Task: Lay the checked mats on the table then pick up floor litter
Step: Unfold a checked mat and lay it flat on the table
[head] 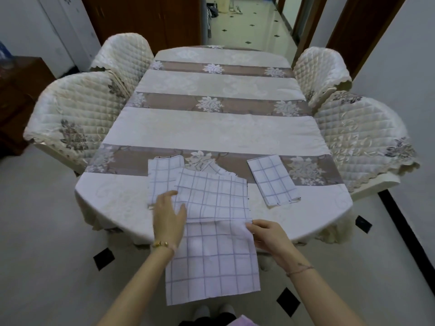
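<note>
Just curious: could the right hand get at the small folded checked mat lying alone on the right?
Probably yes. The small folded mat lies just beyond the right hand with only bare tablecloth between, but that hand pinches the hanging mat and would have to let go.

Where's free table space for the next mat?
Free: the cloth beyond the mats, between the chairs; also near corners outside the left mat and right mat. Crowded: near-edge centre, where left hand and right hand work the hanging mat.
</note>
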